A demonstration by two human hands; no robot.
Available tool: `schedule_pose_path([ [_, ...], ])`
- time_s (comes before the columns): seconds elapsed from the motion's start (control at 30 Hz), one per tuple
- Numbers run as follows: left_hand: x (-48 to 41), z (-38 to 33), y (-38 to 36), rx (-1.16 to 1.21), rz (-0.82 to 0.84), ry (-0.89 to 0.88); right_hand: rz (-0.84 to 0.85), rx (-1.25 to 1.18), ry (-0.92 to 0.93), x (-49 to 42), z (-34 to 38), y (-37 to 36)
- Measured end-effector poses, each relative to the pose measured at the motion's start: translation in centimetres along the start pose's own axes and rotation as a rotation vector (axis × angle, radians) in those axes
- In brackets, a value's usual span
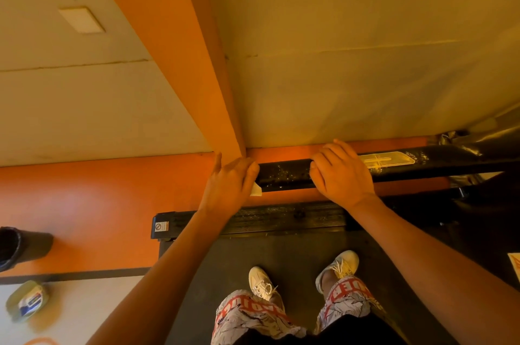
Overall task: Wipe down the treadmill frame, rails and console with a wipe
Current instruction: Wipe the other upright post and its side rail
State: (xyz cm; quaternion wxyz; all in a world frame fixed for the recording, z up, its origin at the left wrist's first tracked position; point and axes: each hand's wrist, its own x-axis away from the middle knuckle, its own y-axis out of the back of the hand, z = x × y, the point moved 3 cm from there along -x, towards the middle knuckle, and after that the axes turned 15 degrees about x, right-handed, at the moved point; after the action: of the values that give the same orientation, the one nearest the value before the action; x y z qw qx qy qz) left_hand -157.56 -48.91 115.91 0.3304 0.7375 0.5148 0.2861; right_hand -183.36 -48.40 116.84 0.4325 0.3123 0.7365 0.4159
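Note:
A black, dusty treadmill rail [284,176] runs left to right at arm's length, close to the wall. My left hand [229,185] covers the rail's left end, with a white wipe [255,190] under its fingers; only a corner of the wipe shows. My right hand [342,173] grips the same rail further right, fingers curled over its top, next to a pale label [387,160]. Below the hands lie the ribbed black end cover [253,221] of the deck and the dark belt [295,260], where my two feet in white shoes stand.
An orange floor strip [84,198] and an orange wall corner [180,63] lie to the left. A black bin [19,246] and a green wipes pack [28,301] sit on the floor at far left. Dark treadmill frame parts [484,198] crowd the right side.

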Motion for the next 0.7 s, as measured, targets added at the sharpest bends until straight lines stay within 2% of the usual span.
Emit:
schedule_pose_path([
  [0.33,-0.3,0.5,-0.4,-0.097,-0.060,-0.021,-0.009,0.014,0.016,0.0,0.0,0.0],
  [0.53,-0.4,-0.5,-0.9,-0.123,-0.151,0.026,-0.020,0.022,0.011,0.0,0.0,-0.1],
  [0.7,0.1,-0.7,-1.5,-0.227,-0.193,-0.071,0.002,0.022,0.006,0.0,0.0,0.1],
])
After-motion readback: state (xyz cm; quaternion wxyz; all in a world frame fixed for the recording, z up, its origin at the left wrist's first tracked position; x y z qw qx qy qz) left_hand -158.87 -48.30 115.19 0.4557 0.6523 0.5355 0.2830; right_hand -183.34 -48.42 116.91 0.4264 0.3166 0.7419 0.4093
